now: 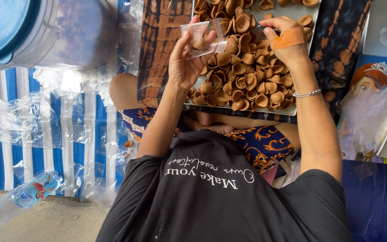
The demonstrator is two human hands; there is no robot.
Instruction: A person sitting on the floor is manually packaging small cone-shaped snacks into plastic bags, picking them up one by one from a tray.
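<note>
The left hand (pixel 185 62) pinches a small clear bag (pixel 202 38) open over the tray (pixel 292 110) while the right hand (pixel 285 38) grasps spiral snacks (pixel 242 76) — a loose pinch could spill the bag — or crush a brittle piece.

Left hand (pixel 185 62) raised, palm toward the camera, fingers (pixel 192 28) curled up and pinched shut around what it holds, thumb on the near side. Left forearm runs straight down from the grip, elbow bent. Right hand (pixel 287 38) reaches further out, back of hand up, fingers bent down, closed or not unclear. Right wrist straight, forearm slanting back from the grip.
</note>
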